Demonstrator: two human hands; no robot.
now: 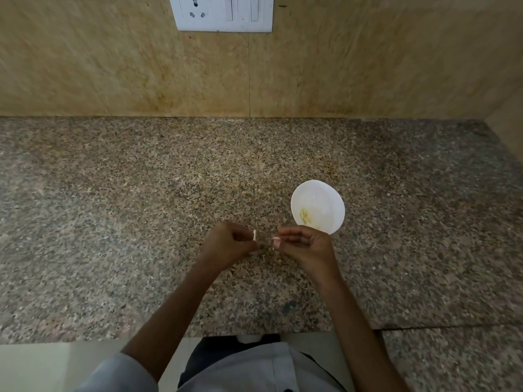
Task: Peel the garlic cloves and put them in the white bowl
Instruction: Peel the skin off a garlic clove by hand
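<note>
A thin white strip sticks up from the fingertips of the left hand. The thumb and first finger pinch its bottom end. A tiny pale bit pokes out from the fingertips of the right hand, squeezed between the thumb and a finger. The two pieces are near each other but do not touch.

The strip is flat, narrow and white. The bit is pinkish white and much shorter. Both look like garlic skin, but they are too small to be sure.

Both hands are held over the middle of the speckled stone countertop, closer to its front edge than to the back wall. The fingers of each hand are curled in, and the fingertips point at each other. Both arms are bare and reach forward from the front edge.

The white bowl sits on the countertop just behind the right hand, a little to the right of the middle. In this view the right hand covers the bowl's near rim. A few yellowish peeled garlic cloves lie in the bowl, on its left side.

A white socket plate is on the wall above the back edge.
</note>
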